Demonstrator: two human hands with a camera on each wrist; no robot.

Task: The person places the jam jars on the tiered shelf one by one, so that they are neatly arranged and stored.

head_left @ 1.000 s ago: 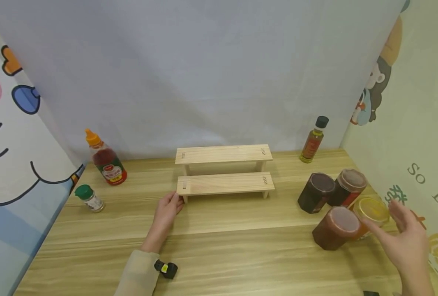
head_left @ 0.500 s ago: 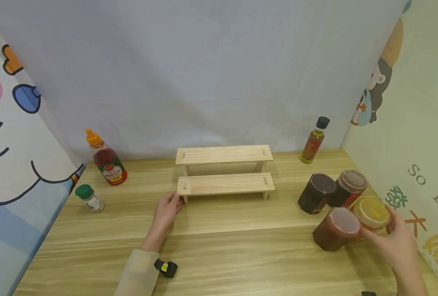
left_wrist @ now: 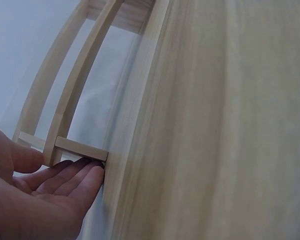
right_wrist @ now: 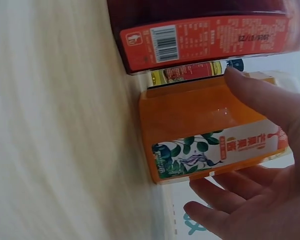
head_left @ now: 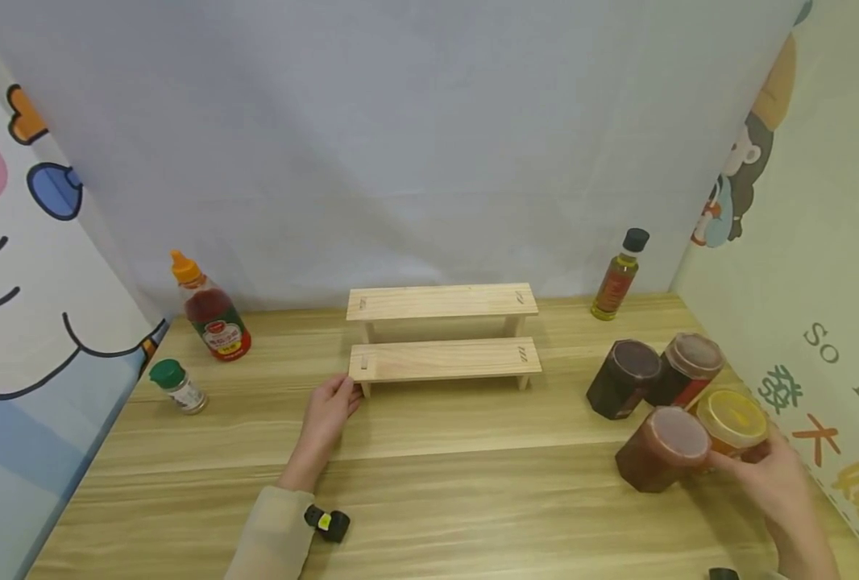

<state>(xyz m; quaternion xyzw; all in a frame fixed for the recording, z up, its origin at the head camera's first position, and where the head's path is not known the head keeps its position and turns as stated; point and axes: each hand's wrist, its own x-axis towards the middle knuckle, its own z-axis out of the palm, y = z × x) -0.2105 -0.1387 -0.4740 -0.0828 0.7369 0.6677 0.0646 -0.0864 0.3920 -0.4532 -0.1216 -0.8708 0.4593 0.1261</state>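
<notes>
The left hand [head_left: 329, 405] pinches the left end of the two-tier wooden rack [head_left: 444, 360], while the right hand [head_left: 778, 477] curls round the orange jam jar [head_left: 732, 414], perhaps not firmly, which stands on the table [head_left: 473, 515] just right of the dark red jar [head_left: 660, 451], not yet lifted.

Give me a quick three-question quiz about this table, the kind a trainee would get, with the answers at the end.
1. True or false: the left hand is touching the green-capped shaker.
2. How many jars stand grouped to the right of the wooden rack?
3. What colour is the lid of the jar between the right hand's thumb and fingers?

Key:
1. False; it touches the wooden rack.
2. Four.
3. Yellow.
</notes>
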